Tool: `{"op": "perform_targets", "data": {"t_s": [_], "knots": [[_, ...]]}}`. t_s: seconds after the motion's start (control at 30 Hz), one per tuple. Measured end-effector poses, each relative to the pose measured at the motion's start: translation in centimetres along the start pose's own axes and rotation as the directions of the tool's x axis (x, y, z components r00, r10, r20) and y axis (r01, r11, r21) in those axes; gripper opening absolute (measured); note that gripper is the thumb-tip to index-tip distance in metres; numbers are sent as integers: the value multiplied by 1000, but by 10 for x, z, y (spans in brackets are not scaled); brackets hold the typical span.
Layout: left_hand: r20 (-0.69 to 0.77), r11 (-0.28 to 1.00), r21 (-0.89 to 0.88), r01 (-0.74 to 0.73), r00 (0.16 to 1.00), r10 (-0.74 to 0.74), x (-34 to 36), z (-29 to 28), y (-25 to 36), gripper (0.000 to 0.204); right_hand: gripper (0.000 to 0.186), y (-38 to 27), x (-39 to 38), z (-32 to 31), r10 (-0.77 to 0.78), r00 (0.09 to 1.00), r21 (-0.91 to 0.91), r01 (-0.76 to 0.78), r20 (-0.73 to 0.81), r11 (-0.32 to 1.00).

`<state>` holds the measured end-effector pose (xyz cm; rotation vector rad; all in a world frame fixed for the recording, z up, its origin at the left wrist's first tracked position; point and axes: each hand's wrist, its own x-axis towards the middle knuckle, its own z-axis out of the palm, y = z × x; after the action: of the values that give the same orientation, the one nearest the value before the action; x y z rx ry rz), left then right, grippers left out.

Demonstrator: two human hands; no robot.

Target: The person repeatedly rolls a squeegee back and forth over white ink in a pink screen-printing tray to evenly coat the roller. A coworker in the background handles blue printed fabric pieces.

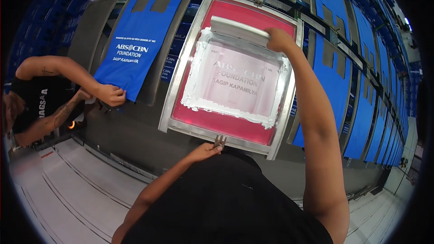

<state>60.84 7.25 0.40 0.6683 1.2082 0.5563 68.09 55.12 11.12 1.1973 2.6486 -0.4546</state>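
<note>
Black shirt [226, 203], blue bags [140, 25] beside frame [187, 63]

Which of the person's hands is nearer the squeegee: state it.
Right. The right hand grips the squeegee at its right end; the left hand is well away from it, at the metal clip on the screen frame's near edge.

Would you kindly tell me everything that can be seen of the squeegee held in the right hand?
The squeegee is a long, straight, silvery bar that looks metallic. It lies crosswise over the far part of the framed screen. The right hand grips its right end. Whether its lower edge touches the screen is unclear.
</note>
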Motion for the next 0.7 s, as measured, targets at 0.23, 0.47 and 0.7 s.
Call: {"op": "perform_targets", "data": {"t_s": [0.23, 0.47, 0.7], "knots": [[110, 992, -123, -1, 994, 15, -13, -1, 37, 53, 56, -25, -53, 7, 54, 998, 4, -54, 12, 999], [63, 990, -136, 33, 998, -25, -21, 5, 60, 50, 39, -121, -259, 77, -78, 985, 47, 86, -154, 995], [-17, 975, -14, 222, 975, -222, 3, 1, 17, 58, 28, -108, -268, 78, -84, 970, 25, 92, -230, 995]]}}
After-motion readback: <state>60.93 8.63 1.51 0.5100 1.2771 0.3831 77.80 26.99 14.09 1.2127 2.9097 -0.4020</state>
